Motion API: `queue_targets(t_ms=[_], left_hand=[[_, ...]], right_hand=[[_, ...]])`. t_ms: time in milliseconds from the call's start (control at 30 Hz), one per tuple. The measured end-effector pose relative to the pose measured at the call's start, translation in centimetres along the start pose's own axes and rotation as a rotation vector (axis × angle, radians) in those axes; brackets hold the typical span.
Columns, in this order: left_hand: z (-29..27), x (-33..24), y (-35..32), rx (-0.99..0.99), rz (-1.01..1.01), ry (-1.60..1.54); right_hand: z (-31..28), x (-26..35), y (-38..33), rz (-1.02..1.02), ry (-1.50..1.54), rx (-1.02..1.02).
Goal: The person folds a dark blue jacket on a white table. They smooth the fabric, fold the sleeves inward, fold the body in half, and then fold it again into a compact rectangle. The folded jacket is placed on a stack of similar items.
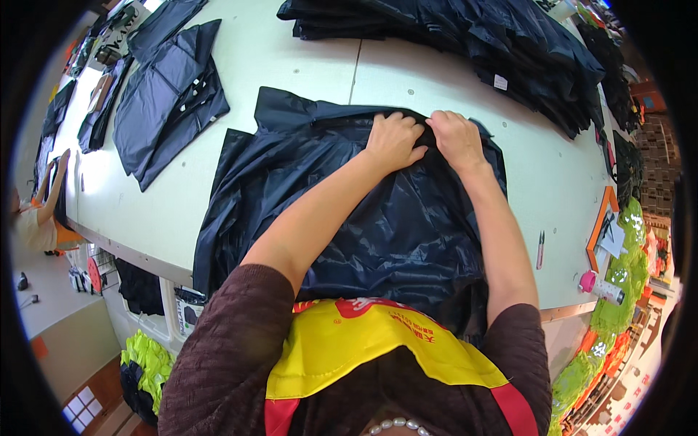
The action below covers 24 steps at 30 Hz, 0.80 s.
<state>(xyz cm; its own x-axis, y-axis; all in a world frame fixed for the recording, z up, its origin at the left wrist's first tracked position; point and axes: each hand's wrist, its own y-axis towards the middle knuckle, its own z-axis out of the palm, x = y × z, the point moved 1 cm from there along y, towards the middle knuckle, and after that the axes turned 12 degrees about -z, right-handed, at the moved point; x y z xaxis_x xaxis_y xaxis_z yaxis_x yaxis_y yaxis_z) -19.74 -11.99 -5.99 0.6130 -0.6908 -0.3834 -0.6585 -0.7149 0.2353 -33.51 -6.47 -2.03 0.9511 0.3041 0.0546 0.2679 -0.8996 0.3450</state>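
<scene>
A shiny dark navy garment lies spread on the pale table in front of me, creased across its body, its near part hanging toward my yellow apron. My left hand is closed on the garment's far folded edge, fingers curled over it and thumb toward me. Just right of it, my right hand pinches the same edge, its knuckles raised. Only a small gap separates the two hands. The cloth under my fingertips is hidden. Both forearms reach across the garment.
Stacked dark garments fill the far side of the pale table; another dark garment lies at left. Right of me are a slim pen-like tool, an orange frame and a bottle. Another person's arm shows far left.
</scene>
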Motion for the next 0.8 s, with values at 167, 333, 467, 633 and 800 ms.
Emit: queue_targets(t_ms=[167,333,467,633,800], left_hand=[[0.7,-0.6,0.8,0.025,-0.074,-0.034],[1.2,0.5,0.2,-0.243,-0.005,-0.168],[1.3,-0.4,0.1,-0.234,0.015,-0.089],[0.9,-1.5,0.9,-0.111,-0.005,0.02],[-0.1,-2.2,0.9,-0.261,0.015,-0.332]], right_hand=[[0.5,-1.8,1.2,0.252,0.317,0.19],[0.3,-4.2,-1.9,0.303,0.608,-0.009],[0.6,-2.4,-4.3,-0.001,0.118,-0.01],[2.1,-3.6,-4.7,0.003,0.172,-0.011],[1.0,-4.1,-4.8,0.037,0.248,-0.131]])
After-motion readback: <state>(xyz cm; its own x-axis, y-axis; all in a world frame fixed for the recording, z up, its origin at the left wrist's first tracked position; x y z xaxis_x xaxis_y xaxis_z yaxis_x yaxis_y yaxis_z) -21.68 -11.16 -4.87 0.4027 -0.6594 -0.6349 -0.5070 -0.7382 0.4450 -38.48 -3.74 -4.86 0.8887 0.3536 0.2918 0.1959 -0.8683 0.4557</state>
